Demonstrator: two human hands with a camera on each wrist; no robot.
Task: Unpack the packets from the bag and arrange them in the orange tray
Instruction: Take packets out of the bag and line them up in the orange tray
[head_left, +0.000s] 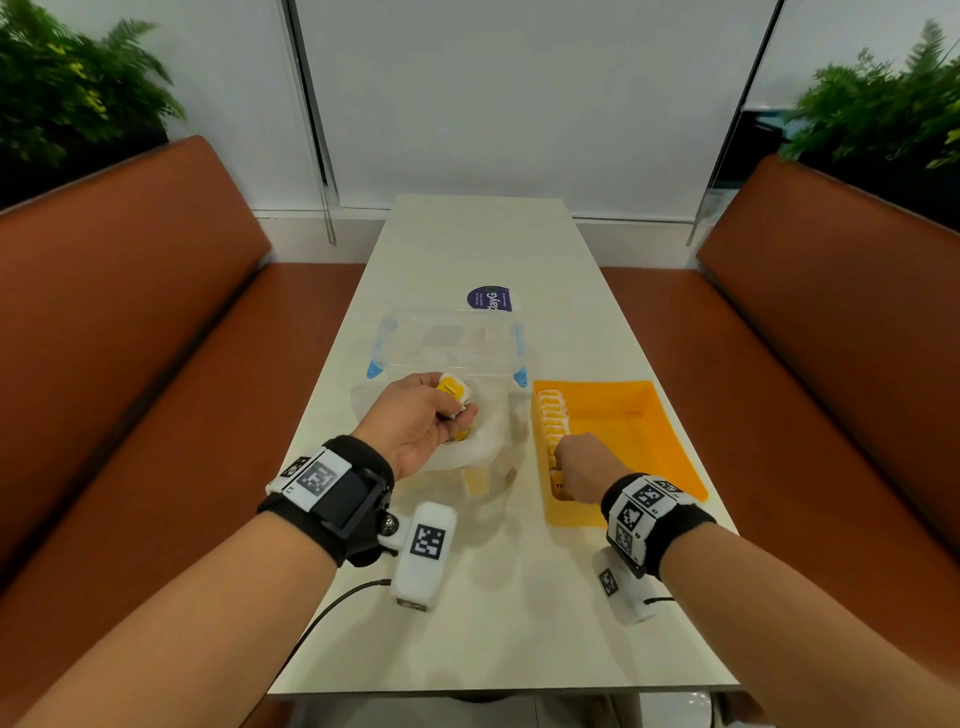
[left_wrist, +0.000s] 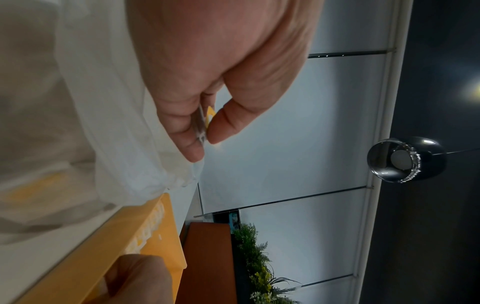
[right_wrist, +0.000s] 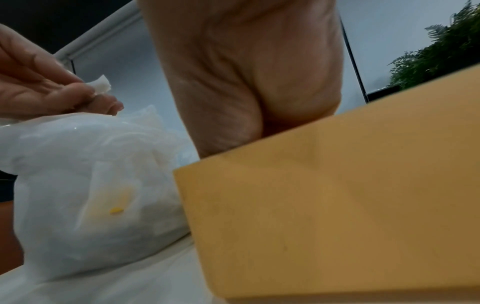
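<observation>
Bench (head_left: 519, 597): long, pale, smooth; carries all items below.

Orange tray (head_left: 639, 431): rigid, shallow walls, at 3 o'clock from the bag. A row of packets (head_left: 553, 421) stands on edge along its left wall.

Bag (head_left: 488, 441): thin, translucent white film, slumped at bench centre; soft, likely slippery and easily dragged. More yellow packets show through it.

Left hand (head_left: 426, 421): above the bag mouth, fingers curled round a small stack of packets (head_left: 453, 391), thumb pinching their edge.

Right hand (head_left: 582, 467): at the near end of the tray's row, fingers curled down among the packets; whether it grips one cannot be told.

Packets: small, flat, yellow-and-white sachets; judged light, pliable, slick-faced. Best pinched by the sealed edges, few at a time, to stop fanning.
</observation>
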